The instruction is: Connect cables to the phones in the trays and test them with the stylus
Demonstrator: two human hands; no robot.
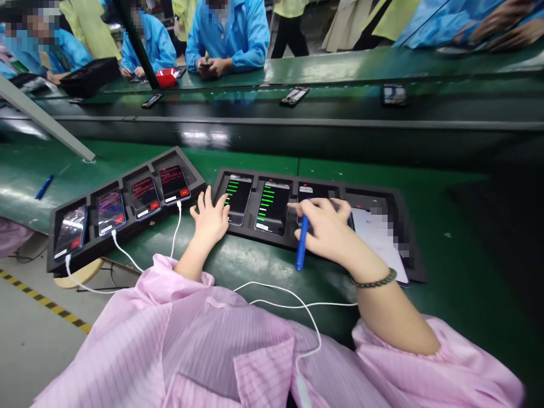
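right hand (329,229) grips blue pen (301,249) over phone tray (408,226); left hand (210,218) loose, fingers spread on phone (238,198).

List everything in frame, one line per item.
left tray: 1, black, on green table, left of the hands
red-screen phones: 4, dark, in left tray's slots
right tray: 1, black, under both hands
green-screen phones: 2 clear, dark, right tray's left slots; a third mostly hidden by right hand
white cables: several, white, from left tray toward the person
loose pen: 1, blue, table far left
belt phones: at least 3, dark, far conveyor
co-workers: several, blue coats, beyond conveyor
held pen: 1, blue, in right grip
left hand: open, on right tray's left edge
right hand: closed on held pen, over third slot
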